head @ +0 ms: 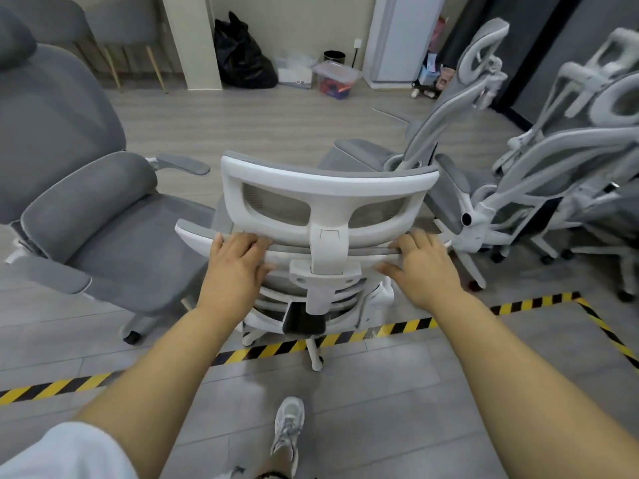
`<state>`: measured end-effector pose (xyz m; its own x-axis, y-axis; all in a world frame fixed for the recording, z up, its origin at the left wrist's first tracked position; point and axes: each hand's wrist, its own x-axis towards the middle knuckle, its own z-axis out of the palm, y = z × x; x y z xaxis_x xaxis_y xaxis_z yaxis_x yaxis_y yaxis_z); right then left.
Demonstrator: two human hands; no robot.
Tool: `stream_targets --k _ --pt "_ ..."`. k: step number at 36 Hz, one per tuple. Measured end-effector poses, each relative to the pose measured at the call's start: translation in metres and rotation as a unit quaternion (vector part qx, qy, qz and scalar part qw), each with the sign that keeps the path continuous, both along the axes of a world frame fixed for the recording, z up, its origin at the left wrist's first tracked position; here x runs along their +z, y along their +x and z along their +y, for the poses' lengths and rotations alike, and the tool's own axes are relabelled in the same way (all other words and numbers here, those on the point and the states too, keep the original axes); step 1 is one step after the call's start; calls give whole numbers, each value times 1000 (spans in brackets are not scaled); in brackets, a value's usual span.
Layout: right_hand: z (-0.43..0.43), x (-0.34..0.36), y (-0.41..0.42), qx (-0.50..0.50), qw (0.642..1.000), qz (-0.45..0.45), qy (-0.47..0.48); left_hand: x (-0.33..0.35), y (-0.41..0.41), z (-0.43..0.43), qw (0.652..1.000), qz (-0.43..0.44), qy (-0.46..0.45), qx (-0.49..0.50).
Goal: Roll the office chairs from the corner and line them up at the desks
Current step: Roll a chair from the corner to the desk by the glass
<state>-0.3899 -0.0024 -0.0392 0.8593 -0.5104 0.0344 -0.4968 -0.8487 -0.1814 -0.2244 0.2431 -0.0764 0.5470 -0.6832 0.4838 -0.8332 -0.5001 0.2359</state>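
A white-framed office chair point(325, 195) with grey mesh stands right in front of me, its back toward me. My left hand point(235, 267) grips the top edge of its backrest left of the headrest post. On the right side of that post, my right hand point(423, 267) grips the same edge. The chair's white wheeled base point(313, 347) straddles a yellow-black tape line point(397, 328) on the floor. No desk is in view.
A grey padded chair point(103, 236) stands close on the left. Several white-framed chairs point(539, 188) crowd the right side. A black rubbish bag point(242, 53), a clear storage box point(337, 79) and a pillar point(193, 39) line the far wall. My shoe point(288, 423) is on the grey floor.
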Motion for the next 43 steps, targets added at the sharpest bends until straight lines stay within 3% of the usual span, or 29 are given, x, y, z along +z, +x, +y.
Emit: stream_targets --k 11,22,35,43 --pt "38 -3 -113 -59 998 -24 -12 -2 -76 18 998 -5 -4 -64" --pt "66 -1 -204 -182 983 -24 -25 2 -119 -9 985 0 -3 -174" --pt "126 -7 -296 -375 925 -52 -28 6 -159 -63 930 29 29 -366" --pt "158 -7 -365 -470 879 -80 -23 8 -216 -102 873 48 42 -484"
